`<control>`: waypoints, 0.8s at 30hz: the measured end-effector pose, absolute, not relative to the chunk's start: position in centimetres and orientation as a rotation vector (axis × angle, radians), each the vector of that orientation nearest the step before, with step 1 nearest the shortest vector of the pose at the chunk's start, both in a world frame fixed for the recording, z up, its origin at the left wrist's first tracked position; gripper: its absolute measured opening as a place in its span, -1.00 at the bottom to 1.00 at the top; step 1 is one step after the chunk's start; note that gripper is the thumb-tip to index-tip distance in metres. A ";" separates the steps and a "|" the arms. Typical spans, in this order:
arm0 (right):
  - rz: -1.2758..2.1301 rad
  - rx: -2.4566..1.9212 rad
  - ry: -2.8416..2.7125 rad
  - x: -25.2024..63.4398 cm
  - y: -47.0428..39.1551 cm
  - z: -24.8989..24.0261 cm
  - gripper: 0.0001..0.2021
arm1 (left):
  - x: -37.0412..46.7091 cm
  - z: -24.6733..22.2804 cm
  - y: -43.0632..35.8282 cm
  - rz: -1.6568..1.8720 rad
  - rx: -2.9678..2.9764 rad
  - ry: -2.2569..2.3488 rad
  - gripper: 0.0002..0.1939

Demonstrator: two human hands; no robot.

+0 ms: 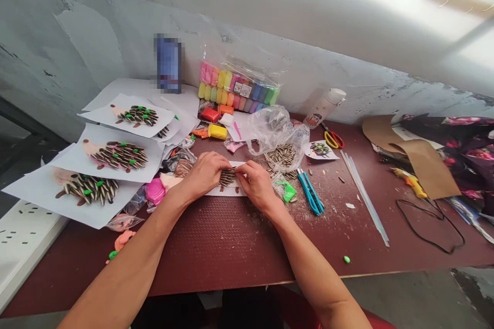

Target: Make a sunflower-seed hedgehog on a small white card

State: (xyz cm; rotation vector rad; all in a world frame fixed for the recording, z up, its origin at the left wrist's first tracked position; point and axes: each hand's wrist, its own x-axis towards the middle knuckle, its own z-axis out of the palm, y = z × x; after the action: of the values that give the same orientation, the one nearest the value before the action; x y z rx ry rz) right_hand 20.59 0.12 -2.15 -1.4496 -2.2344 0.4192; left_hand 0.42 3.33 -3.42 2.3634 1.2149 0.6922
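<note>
A small white card (pixel 216 192) with rows of striped seeds (pixel 227 178) and brown feet lies between my hands on the dark red table. My left hand (pixel 206 175) rests over the card's left part, its fingers closed near the seeds' upper edge; what they hold, if anything, is hidden. My right hand (pixel 254 183) bends in from the right with thumb and fingertips together at the seeds; anything between them is too small to make out. A pile of loose seeds (pixel 281 157) lies partly under a clear plastic bag (pixel 272 126) beyond my right hand.
Hedgehog pictures (pixel 116 157) are stacked left, near pink clay (pixel 155 191). Clay packs (pixel 239 87) lean on the wall. A blue cutter (pixel 310 193), scissors (pixel 334 140), white bottle (pixel 324 108), clear sticks (pixel 365 198) and a corded yellow glue gun (pixel 415 185) lie rightward.
</note>
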 end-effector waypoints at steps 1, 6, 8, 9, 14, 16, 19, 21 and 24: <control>0.418 -1.447 -2.233 20.6 0.1 -2.2 -0.83 | 0.4 -3.4 3.4 0.692 2.367 1.223 -0.60; 0.417 -1.461 -2.236 20.6 0.1 -2.1 -0.83 | 0.3 -3.4 3.3 0.684 2.384 1.247 -0.60; 0.429 -1.464 -2.237 20.6 0.1 -2.0 -0.84 | 0.4 -3.3 3.3 0.676 2.382 1.251 -0.60; 0.435 -1.464 -2.235 20.6 0.1 -2.0 -0.85 | 0.4 -3.3 3.3 0.670 2.379 1.250 -0.60; 0.444 -1.453 -2.217 20.6 0.1 -2.0 -0.86 | 0.3 -3.3 3.4 0.664 2.383 1.239 -0.60; 0.444 -1.455 -2.215 20.6 0.1 -2.0 -0.86 | 0.3 -3.4 3.4 0.668 2.389 1.238 -0.60; 0.451 -1.457 -2.213 20.6 0.1 -2.0 -0.85 | 0.3 -3.4 3.4 0.666 2.386 1.234 -0.60; 0.458 -1.455 -2.206 20.6 0.0 -1.9 -0.85 | 0.2 -3.4 3.5 0.665 2.376 1.230 -0.60; 0.470 -1.448 -2.177 20.8 0.0 -1.9 -0.85 | 0.2 -3.4 3.5 0.662 2.360 1.240 -0.61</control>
State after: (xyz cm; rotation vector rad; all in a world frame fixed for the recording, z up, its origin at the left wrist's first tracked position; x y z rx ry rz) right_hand 20.81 -0.02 -1.93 -1.4484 -2.1768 0.4704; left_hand 0.15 3.49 -3.38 2.3604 1.2400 0.6620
